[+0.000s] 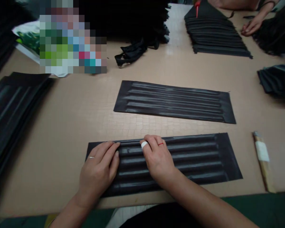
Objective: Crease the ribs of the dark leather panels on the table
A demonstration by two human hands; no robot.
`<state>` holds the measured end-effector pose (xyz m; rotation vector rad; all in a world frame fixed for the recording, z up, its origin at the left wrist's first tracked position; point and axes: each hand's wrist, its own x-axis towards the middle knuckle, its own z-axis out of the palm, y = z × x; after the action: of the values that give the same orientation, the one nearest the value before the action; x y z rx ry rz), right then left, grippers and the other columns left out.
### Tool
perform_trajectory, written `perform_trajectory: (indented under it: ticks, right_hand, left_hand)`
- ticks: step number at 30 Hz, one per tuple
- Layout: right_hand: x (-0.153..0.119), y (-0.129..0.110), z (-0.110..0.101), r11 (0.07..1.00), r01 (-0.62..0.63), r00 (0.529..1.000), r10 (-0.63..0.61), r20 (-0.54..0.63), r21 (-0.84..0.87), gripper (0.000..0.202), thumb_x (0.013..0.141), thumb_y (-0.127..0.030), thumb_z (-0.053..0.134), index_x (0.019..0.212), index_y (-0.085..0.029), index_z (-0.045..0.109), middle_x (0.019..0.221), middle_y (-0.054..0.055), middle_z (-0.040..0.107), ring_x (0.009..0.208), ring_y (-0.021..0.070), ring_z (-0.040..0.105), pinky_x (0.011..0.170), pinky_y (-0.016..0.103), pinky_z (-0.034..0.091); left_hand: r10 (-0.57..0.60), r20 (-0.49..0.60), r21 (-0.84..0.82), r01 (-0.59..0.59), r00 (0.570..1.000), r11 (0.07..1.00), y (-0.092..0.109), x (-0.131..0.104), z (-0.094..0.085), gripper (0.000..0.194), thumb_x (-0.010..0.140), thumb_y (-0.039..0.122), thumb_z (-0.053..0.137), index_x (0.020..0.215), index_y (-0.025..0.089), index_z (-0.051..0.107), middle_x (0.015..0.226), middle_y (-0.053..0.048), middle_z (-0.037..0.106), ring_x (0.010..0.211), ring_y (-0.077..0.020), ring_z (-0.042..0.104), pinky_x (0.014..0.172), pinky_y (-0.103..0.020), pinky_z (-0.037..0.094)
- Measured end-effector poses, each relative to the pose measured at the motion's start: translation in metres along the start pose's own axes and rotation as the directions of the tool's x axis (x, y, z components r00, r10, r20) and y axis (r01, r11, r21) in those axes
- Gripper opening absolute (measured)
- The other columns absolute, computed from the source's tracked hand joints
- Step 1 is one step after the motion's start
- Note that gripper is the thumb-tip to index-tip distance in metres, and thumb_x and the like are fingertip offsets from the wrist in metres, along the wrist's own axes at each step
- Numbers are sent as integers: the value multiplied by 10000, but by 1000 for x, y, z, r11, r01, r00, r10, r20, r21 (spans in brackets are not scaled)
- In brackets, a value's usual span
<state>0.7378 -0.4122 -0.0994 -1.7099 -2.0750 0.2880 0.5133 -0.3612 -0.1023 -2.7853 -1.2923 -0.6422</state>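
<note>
A black ribbed panel, leather-like with long raised ridges and flat ends, lies in front of me on the table. My left hand rests over its left part, fingers bent together at the far edge with the thumb beside them. Near the middle of that same edge, my right hand has its fingers curled down onto the panel; a white wrap and a red band show on its fingers. The fingertips of both hands are partly hidden. Just beyond lies a second black ribbed panel, untouched.
Black panels are stacked at the left. A wooden-handled tool with white wrapping lies right. Farther back are black scraps, a large dark stack, fanned black strips and another person's hand.
</note>
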Motion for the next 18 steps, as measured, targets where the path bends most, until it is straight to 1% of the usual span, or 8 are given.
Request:
perform_trajectory:
  ticks: [3, 6, 11, 16, 18]
  right_hand:
    - [-24, 35, -19, 998, -56, 996, 56, -71, 6, 236, 1000, -126, 514, 1193, -163, 644, 1242, 118, 632, 1101, 245, 526, 941, 410, 496]
    - [-43, 67, -39, 996, -94, 989, 94, -111, 8, 226, 1021, -148, 494, 1194, -174, 637, 1216, 111, 645, 1104, 242, 542, 963, 417, 500]
    - [-68, 112, -71, 994, -99, 983, 91, -159, -40, 199, 1029, -167, 492, 1175, -176, 627, 1170, 110, 647, 1087, 238, 560, 968, 411, 493]
    - [-102, 166, -96, 979, -178, 967, 156, -202, -97, 172, 1028, -232, 508, 1152, -199, 622, 1157, 103, 643, 1071, 246, 575, 958, 436, 473]
    - [-114, 180, -103, 971, -208, 959, 180, -217, -115, 177, 1025, -252, 506, 1153, -197, 616, 1156, 107, 636, 1080, 253, 571, 964, 438, 471]
  left_hand:
    - [-13, -3, 1, 13, 1000, 1000, -1, 0, 0, 375, 926, 196, 617, 1301, 206, 608, 1180, -121, 686, 1084, -314, 665, 1014, -512, 548]
    - [-17, -9, 13, 17, 1000, 1000, -2, 0, -1, 365, 923, 199, 617, 1288, 196, 613, 1177, -132, 687, 1081, -326, 664, 1033, -530, 528]
    - [-5, -2, 50, 5, 1000, 999, -5, 0, -1, 344, 930, 217, 606, 1274, 206, 611, 1165, -122, 687, 1052, -322, 666, 1013, -538, 536]
    - [-48, 23, 56, 47, 999, 997, -14, -4, -7, 346, 946, 226, 577, 1290, 223, 609, 1188, -123, 674, 1075, -326, 656, 1035, -556, 526]
    - [-66, 19, 83, 64, 998, 994, -17, -5, -8, 341, 948, 245, 576, 1285, 215, 618, 1193, -122, 671, 1083, -333, 652, 1030, -559, 533]
